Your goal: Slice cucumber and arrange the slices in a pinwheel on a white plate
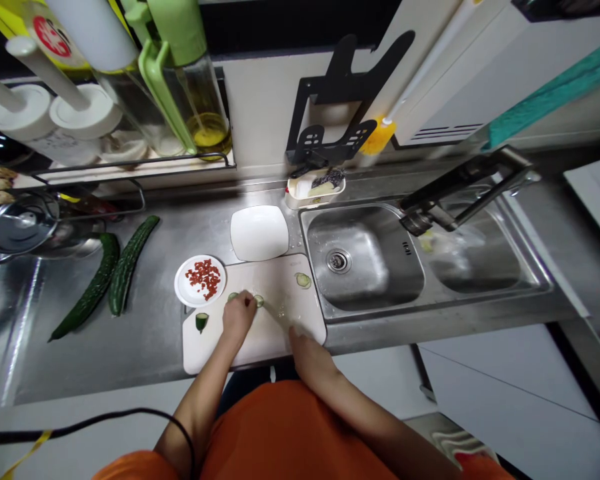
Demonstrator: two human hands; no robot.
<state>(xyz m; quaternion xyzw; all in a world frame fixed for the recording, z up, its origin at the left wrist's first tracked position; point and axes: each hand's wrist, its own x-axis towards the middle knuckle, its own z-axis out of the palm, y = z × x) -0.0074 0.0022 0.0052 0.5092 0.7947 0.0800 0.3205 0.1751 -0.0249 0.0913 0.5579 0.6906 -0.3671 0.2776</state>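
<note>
My left hand is closed over the pale cutting board, its fingers pinched on a piece of cucumber that they mostly hide. Just right of those fingertips lies a thin cucumber slice. My right hand, at the board's near right edge, is closed on a knife; its blade shows only as a thin pale streak toward the slice. Several cucumber slices overlap at the board's upper right. A dark green cucumber end sits at its left side.
A plate of chopped red bits overlaps the board's upper left corner. Behind the board is a white square plate. Two whole cucumbers lie to the left. A double sink with a faucet adjoins on the right.
</note>
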